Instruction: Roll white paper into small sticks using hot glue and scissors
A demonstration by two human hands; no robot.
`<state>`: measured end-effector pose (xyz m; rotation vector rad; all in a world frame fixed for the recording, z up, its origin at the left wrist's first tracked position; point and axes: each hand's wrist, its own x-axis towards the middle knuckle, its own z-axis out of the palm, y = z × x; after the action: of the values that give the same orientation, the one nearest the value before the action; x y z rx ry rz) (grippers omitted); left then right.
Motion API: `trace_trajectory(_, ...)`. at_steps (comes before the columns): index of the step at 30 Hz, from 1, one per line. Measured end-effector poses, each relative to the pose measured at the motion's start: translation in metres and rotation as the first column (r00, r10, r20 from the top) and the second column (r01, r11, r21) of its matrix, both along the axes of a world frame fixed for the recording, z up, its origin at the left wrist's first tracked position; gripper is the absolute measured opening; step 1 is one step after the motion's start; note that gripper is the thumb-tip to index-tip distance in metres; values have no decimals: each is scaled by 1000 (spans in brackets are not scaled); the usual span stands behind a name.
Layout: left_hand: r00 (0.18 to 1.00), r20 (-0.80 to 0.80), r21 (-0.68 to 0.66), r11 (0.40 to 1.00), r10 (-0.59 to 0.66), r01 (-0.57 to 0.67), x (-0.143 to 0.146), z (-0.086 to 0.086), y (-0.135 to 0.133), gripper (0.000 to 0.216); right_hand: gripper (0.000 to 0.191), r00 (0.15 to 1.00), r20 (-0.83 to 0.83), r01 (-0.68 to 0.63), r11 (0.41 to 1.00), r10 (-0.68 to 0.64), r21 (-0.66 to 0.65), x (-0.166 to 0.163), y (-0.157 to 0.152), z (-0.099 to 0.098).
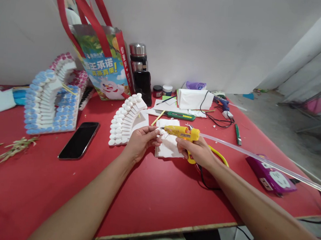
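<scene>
Hand positions over a paper stack [169, 150] on the red counter [149, 206]. The left hand [143, 140] is working at the left edge of the paper stack, its fingers drawn close together and pinching a small white piece [161, 131]; the piece is sitting above that same edge, and its exact shape is hard to judge, since the fingers are partly covering it. The right hand [198, 150] is gripping a yellow glue gun [176, 131] at the right side of the paper stack, the fingers wrapping the handle and the nozzle pointing left at the white piece. A long clear glue stick [247, 152] is trailing from the rear of the gun, rightward from the paper stack, above a purple power strip [272, 175]. To the left of the paper stack, an arched white model [119, 128] is standing; beyond the paper stack, a green cutter [181, 116] is lying.

Likely faults: the nozzle is pointing so near the left fingers that a slip of either hand could bring hot glue onto the skin. Too hard a squeeze could flood so small a piece and string glue onto the paper stack. The overhanging stick could swing the gun off aim if knocked, and the black cable [207, 188], looping on the near right of the paper stack, could snag the right forearm.
</scene>
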<state>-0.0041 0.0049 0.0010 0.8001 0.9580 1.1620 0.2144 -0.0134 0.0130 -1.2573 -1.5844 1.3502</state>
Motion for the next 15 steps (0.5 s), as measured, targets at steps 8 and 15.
trace_trajectory(8, 1000, -9, -3, 1000, -1, 1, 2, 3, -1, 35, 46, 1000, -13, 23, 1000, -23, 10, 3, 2, -5)
trace_trajectory(15, 1000, -11, -7, 1000, 1, -1, 1, 2, -1, 35, 45, 999, -36, 26, 999, -25, 29, 4, 3, -9)
